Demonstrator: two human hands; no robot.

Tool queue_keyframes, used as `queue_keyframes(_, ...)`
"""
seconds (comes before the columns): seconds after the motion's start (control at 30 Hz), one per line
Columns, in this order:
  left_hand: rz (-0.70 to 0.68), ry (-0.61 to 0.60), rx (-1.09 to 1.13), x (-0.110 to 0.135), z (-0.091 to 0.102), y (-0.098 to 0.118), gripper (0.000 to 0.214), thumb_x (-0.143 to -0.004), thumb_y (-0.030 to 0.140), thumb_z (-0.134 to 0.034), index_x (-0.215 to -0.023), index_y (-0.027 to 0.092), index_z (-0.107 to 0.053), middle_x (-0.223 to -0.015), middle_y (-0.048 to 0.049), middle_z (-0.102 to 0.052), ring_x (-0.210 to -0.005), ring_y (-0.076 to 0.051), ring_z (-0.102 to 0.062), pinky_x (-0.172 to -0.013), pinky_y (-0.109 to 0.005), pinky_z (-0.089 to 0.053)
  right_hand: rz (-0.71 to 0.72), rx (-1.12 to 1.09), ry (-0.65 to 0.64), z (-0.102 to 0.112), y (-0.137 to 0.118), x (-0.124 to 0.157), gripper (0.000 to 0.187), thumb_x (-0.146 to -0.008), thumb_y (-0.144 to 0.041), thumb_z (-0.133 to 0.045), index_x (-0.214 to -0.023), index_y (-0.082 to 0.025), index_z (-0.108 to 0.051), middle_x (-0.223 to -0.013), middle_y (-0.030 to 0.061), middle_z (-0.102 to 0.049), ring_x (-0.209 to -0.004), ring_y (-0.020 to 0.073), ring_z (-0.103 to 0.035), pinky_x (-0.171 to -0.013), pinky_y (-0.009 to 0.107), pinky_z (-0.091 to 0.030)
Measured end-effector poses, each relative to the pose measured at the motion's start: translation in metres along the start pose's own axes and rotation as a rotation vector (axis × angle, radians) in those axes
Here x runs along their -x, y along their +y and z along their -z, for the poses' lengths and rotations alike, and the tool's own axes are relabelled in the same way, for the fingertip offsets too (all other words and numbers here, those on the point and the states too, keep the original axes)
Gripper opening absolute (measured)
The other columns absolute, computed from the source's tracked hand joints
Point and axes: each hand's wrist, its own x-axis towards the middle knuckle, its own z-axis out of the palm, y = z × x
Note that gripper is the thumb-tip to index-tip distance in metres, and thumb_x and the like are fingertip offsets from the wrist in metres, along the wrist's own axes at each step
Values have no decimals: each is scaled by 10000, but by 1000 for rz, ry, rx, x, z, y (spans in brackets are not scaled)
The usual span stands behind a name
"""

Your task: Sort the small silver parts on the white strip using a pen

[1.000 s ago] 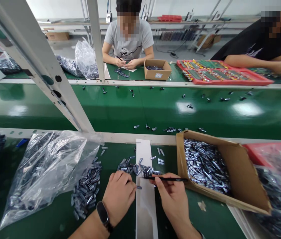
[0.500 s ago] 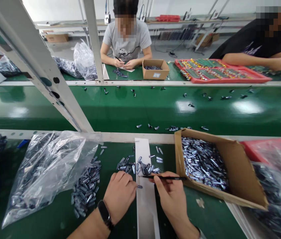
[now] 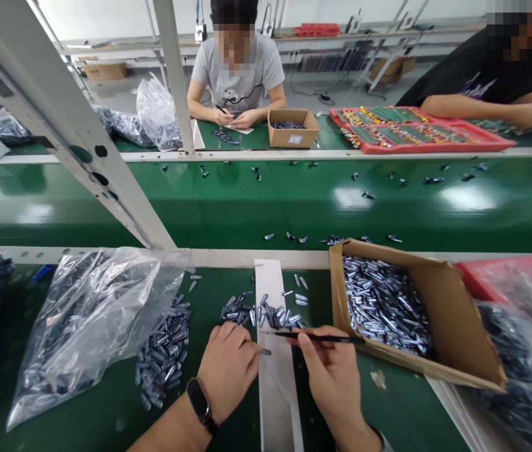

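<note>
My left hand, a dark watch on its wrist, is closed with thumb and finger pinching a small shiny metal piece above the white strip. Slim black tweezers lie in my closed right hand, their tip pointing left, a little above the pinched piece and apart from it. Beyond both hands, a loose group of similar metal pieces lies across the strip and on the green tabletop beside it. The fingertips of my left hand are partly hidden.
An open cardboard box full of metal pieces stands at right, near a red bin. Left are a clear plastic bag and a heap of pieces. Across the green conveyor belt, which carries scattered parts, two people work.
My right hand and the tweezers have shifted slightly right, away from my left hand. Parts on the belt have moved a little to the right. My left hand stays nearly still.
</note>
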Motion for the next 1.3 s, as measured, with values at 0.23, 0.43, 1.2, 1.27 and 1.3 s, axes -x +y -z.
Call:
queue_keyframes(0.23,-2,28,4,0,-5,1,174,-1109,122,-930,-1022,273,-923,-992,-27,-791,-1035,-258,-728,-925,-395,-624,-80,-36,158,-12,-10,27,557,-1018,-781,-1068,-1133,-351,-733,-1022,84,-972,-800,345,-976,-826,492,-860)
queue_keyframes(0.43,1,62,-23,2,-6,1,184,-1074,104,-941,-1033,282,-915,-988,-18,-793,-1021,-261,-741,-918,-394,-626,-129,7,125,-14,-20,21,561,-919,-746,-1113,-1052,-332,-759,-928,65,-934,-742,345,-951,-766,460,-831)
queue_keyframes(1.2,-37,88,-48,2,-4,1,175,-1099,114,-901,-1064,285,-912,-998,-13,-801,-990,-249,-765,-887,-381,-615,-159,-2,61,-15,-23,21,575,-916,-741,-1120,-1042,-303,-769,-918,70,-928,-806,351,-976,-797,422,-834)
queue_keyframes(1.27,-73,74,-70,2,-1,1,186,-1108,106,-920,-1116,292,-921,-1002,-6,-798,-978,-240,-749,-873,-369,-593,-163,6,35,-9,-22,18,571,-908,-732,-1132,-1035,-297,-784,-921,80,-934,-831,369,-990,-802,434,-845)
queue_keyframes(1.3,-92,72,-84,2,1,2,193,-1111,105,-930,-1130,297,-923,-1005,-2,-798,-973,-236,-741,-863,-365,-582,-161,11,31,-7,-22,17,563,-910,-723,-1136,-1036,-295,-792,-923,82,-937,-844,376,-996,-807,438,-849)
